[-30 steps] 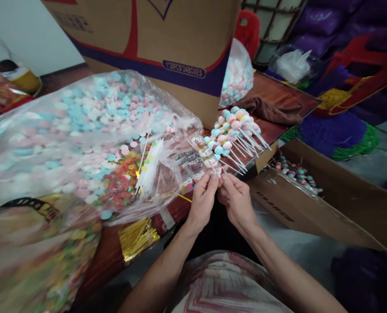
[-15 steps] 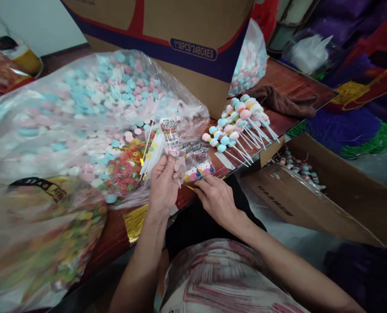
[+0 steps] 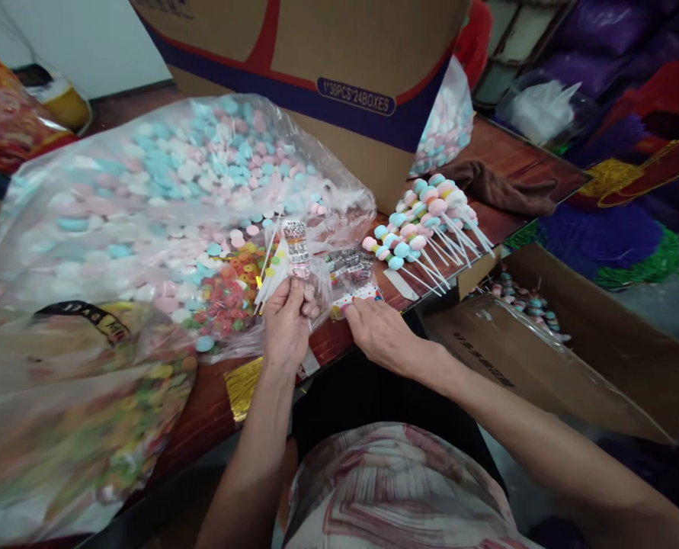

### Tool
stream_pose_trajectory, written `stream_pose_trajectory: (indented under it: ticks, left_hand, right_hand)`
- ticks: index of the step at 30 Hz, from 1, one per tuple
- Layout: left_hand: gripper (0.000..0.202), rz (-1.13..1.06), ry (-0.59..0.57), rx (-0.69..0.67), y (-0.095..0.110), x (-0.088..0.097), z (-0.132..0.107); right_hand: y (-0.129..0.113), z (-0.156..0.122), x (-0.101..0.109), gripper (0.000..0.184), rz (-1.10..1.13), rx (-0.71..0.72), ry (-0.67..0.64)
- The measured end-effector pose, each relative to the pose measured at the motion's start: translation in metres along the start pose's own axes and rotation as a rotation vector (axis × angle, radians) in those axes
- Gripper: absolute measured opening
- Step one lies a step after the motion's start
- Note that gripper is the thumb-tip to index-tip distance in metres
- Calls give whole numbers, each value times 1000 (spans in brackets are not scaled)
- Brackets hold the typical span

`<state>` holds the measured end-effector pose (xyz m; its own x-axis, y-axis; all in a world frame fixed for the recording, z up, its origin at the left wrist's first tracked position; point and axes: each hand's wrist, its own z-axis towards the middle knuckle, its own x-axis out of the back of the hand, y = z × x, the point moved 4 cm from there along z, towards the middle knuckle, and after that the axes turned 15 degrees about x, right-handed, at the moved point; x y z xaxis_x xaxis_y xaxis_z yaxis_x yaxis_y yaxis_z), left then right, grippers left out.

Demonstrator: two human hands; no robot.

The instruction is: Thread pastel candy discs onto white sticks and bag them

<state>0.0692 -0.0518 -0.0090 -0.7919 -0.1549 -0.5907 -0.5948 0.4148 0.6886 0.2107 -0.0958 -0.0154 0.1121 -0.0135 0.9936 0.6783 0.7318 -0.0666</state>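
Observation:
My left hand [image 3: 289, 320] is closed around the lower end of a wrapped candy stick [image 3: 297, 249] in a clear printed sleeve, held upright over the table edge. My right hand [image 3: 380, 332] rests at the wooden table [image 3: 504, 156] edge, fingers together, touching a small pile of printed clear wrappers [image 3: 350, 273]; what it pinches, if anything, is hidden. A heap of pastel marshmallow skewers [image 3: 424, 221] lies just to the right. A bundle of white sticks [image 3: 270, 278] lies in a bag beside my left hand.
A big clear bag of pastel marshmallows [image 3: 161, 191] and coloured ring candies [image 3: 230, 293] fills the left. A large cardboard carton [image 3: 339, 76] stands behind. Gold twist ties [image 3: 241, 385] hang at the table edge. An open box with wrapped skewers [image 3: 545, 328] sits low right.
Both hands held the wrapped stick together a second ago. My left hand then carried it left alone, while my right hand dropped to the wrappers at the table edge.

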Motion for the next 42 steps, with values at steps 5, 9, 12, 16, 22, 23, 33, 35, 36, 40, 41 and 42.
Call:
stream_pose_trajectory:
  ticks: [5,9,12,16,22,23,33,35,36,40,41,42]
  left_hand:
    - [28,107,-1,-8,-10,-3,3]
    - [31,197,11,-17,-29,-13,3]
    - [27,223,-24,5,-42,-21,2]
    - [25,232,-30,75,-49,-28,0]
    - [21,234,-52,103,-51,-34,-3]
    - [23,251,-50,84,-52,-34,-3]
    - [38,83,-39,248,-60,-39,6]
    - [33,-1,-71,374,-57,-39,5]
    - [29,-42,-87,454,-55,-39,4]
    - [22,-130,-144,760,-47,-42,-3]
    - [22,-109,-156,795,-46,-43,-5]
    - [21,-67,-164,804,-46,-43,-6]
  right_hand:
    - [20,-27,23,15,570,-211,301]
    - [18,-23,30,14,903,-313,551]
    - [16,-12,20,15,1008,-372,619]
    - [21,-9,5,20,1081,-515,740]
    - [26,-12,3,21,1075,-594,836]
    - [26,-13,4,20,1064,-595,836]
    - [22,-11,-3,18,1103,-575,849]
    - [24,-11,-2,19,1173,-555,850]
    - [25,-12,0,19,1199,-532,840]
    - [34,-16,16,19,1250,-313,757]
    - [36,-17,19,18,1238,-255,723]
    - [38,-17,22,17,1202,-213,688]
